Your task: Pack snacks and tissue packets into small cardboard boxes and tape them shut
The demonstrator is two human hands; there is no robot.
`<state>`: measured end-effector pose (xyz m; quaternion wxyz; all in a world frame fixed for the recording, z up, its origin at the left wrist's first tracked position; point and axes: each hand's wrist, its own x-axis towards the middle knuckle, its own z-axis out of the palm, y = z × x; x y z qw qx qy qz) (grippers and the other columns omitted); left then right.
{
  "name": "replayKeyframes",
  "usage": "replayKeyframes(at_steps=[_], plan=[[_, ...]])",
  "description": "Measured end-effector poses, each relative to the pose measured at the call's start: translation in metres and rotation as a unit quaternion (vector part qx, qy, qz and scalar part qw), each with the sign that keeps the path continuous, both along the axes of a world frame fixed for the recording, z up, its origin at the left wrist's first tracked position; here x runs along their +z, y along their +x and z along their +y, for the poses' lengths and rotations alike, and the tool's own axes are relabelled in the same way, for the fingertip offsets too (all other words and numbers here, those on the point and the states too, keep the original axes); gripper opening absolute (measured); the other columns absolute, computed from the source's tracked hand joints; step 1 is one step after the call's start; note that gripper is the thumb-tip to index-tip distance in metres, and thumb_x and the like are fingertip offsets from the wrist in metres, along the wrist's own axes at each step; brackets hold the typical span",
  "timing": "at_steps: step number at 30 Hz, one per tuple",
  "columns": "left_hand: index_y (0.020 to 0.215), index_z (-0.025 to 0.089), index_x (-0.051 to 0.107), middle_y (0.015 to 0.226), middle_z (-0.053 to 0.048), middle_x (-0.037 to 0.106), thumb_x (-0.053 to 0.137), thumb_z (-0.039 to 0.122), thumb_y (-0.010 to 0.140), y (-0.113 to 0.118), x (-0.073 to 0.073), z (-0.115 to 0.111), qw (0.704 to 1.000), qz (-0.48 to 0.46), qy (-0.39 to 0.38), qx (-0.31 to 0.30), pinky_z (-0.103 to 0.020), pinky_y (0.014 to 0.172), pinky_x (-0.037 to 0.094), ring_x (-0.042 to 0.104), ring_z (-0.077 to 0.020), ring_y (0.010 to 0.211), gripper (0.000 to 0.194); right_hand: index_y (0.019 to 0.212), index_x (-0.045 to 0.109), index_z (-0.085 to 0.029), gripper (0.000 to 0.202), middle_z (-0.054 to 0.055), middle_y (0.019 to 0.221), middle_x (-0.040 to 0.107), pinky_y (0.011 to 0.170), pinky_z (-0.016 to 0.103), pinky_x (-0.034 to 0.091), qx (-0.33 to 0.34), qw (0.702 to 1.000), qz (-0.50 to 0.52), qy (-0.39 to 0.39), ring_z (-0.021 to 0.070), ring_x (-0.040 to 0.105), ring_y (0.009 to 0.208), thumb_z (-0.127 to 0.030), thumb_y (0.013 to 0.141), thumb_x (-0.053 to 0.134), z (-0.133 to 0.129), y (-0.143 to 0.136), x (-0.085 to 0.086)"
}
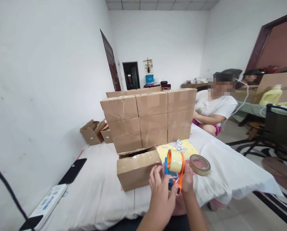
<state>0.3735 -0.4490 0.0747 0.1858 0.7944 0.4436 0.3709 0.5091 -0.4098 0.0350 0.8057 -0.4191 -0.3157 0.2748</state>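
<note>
Both hands are on an orange and blue tape dispenser (174, 170) fitted with a roll of pale yellow tape (175, 161). My right hand (188, 179) grips its orange side. The fingers of my left hand (161, 186) close on the lower end, near the blue part. Just left of the dispenser, a small cardboard box (138, 170) sits on the table with a gap at its top edge; its inside is mostly hidden. A brown roll of tape (200, 165) lies to the right of my right hand.
Stacked cardboard boxes (149, 118) rise behind the small box. Open cartons (92, 131) stand by the left wall. A black phone-like slab (73, 170) and a white power strip (48, 200) lie at left. A person (212, 106) sits beyond the table's right side.
</note>
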Motion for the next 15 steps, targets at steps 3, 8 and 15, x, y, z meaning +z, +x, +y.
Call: replayKeyframes(at_steps=[3,8,15], plan=[[0.09,0.025,0.073,0.13,-0.012,0.054,0.05,0.027,0.095,0.0,0.0,-0.001,0.998,-0.058,-0.015,-0.01,-0.053,0.106,0.038,0.043,-0.0319,0.127,0.024,0.079,0.07,-0.021,0.051,0.007,0.075,0.069,0.06,0.036,0.053,0.013,1.0,-0.027,0.003,0.0237,0.064,0.066,-0.069,0.084,0.054,-0.002,-0.002,-0.009],[0.08,0.023,0.072,0.085,-0.007,0.067,0.049,0.028,0.095,-0.003,0.012,0.0,0.99,-0.068,-0.116,-0.051,-0.037,0.082,0.044,0.058,-0.0235,0.088,0.027,0.078,0.068,-0.019,0.054,0.007,0.071,0.067,0.058,0.035,0.05,0.0,0.999,-0.047,0.01,0.0224,0.06,0.062,-0.071,0.084,0.053,-0.002,0.003,-0.022],[0.131,0.021,0.064,0.071,0.001,0.068,0.059,0.022,0.083,-0.001,0.007,0.009,0.961,-0.126,-0.236,-0.074,-0.028,0.069,0.043,0.057,-0.0164,0.065,0.048,0.065,0.059,-0.018,0.054,0.001,0.058,0.054,0.05,0.027,0.038,-0.022,0.995,-0.084,-0.051,0.0147,0.046,0.053,-0.068,0.084,0.058,-0.002,0.009,-0.015]])
